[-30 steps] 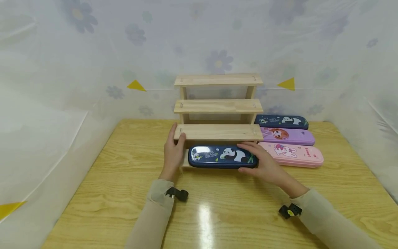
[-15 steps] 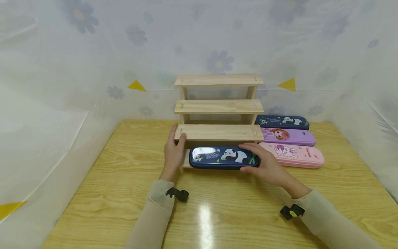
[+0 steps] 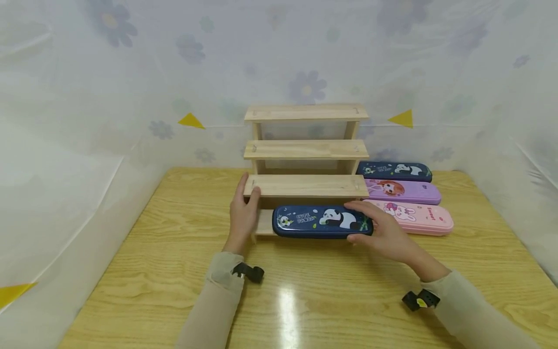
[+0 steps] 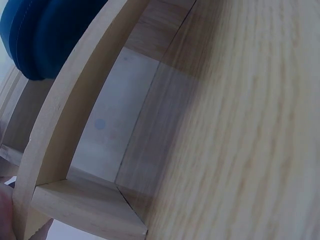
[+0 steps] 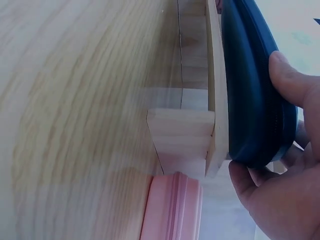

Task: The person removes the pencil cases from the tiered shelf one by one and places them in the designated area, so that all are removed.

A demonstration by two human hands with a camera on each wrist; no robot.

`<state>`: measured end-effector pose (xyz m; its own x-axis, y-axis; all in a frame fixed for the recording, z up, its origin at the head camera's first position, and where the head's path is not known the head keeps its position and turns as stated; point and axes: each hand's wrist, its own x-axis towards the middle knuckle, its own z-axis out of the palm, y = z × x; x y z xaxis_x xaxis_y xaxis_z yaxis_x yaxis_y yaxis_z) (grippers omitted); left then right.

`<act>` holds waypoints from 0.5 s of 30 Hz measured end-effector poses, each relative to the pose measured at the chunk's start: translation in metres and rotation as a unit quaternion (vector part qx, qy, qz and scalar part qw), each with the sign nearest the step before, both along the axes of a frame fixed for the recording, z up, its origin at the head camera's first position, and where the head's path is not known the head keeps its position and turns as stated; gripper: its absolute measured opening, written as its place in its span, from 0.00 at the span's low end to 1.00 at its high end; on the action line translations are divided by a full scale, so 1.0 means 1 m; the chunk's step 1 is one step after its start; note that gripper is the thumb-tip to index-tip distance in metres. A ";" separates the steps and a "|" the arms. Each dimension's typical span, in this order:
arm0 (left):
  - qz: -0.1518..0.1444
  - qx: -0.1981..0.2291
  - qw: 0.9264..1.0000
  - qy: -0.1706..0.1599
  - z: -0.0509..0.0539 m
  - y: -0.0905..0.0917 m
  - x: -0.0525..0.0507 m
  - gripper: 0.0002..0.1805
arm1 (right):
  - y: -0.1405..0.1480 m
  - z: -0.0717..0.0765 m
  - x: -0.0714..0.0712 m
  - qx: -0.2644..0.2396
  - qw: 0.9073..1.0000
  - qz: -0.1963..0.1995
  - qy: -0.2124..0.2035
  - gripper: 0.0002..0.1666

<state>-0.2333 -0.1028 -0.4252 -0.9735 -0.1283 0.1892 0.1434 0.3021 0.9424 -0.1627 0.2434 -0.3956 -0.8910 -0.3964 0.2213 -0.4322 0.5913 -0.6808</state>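
Note:
A stepped wooden shelf rack (image 3: pixel 305 185) stands at the table's back. My left hand (image 3: pixel 242 218) holds its left side, thumb at the front of the board above the lowest one. My right hand (image 3: pixel 390 237) grips the right end of a navy panda pencil case (image 3: pixel 320 222), thumb on the near side. The case lies along the lowest board (image 3: pixel 265 224), whose left end is bare. In the right wrist view, the thumb and fingers of my right hand (image 5: pixel 290 195) wrap the end of the pencil case (image 5: pixel 252 90), which overhangs the board's end.
Right of the rack lie a pink bunny pencil case (image 3: pixel 418 218), a purple one with a girl (image 3: pixel 405 191) and another navy panda one (image 3: pixel 394 169). They stand close to the rack's right side. Flowered white sheeting (image 3: pixel 209 72) surrounds the wood-grain table (image 3: pixel 183 286).
My right hand has slid the navy pencil case rightward along the lowest board, baring more of that board's left end. My left hand has stayed on the rack.

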 end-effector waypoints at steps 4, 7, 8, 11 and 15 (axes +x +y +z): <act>0.000 0.003 1.000 0.000 0.000 0.000 0.000 0.31 | 0.006 0.003 0.003 -0.005 1.000 0.002 -0.001 0.43; -0.002 0.004 1.000 0.002 0.000 0.000 0.000 0.31 | 0.010 0.005 0.005 -0.004 1.000 0.003 -0.002 0.43; -0.002 0.003 1.000 0.002 0.000 0.000 0.000 0.31 | 0.011 0.005 0.006 -0.003 1.000 0.004 -0.002 0.42; -0.002 0.004 1.000 0.002 -0.001 0.000 0.000 0.31 | 0.017 0.005 0.008 -0.005 1.000 0.008 -0.001 0.42; -0.005 0.007 1.000 0.008 0.000 0.000 0.001 0.32 | 0.023 0.005 0.012 -0.016 1.000 0.019 0.003 0.43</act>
<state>-0.2327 -0.1030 -0.4253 -0.9715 -0.1224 0.2031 0.1613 0.2866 0.9444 -0.1509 0.2666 -0.3906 -0.8740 -0.4226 0.2400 -0.4584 0.5528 -0.6959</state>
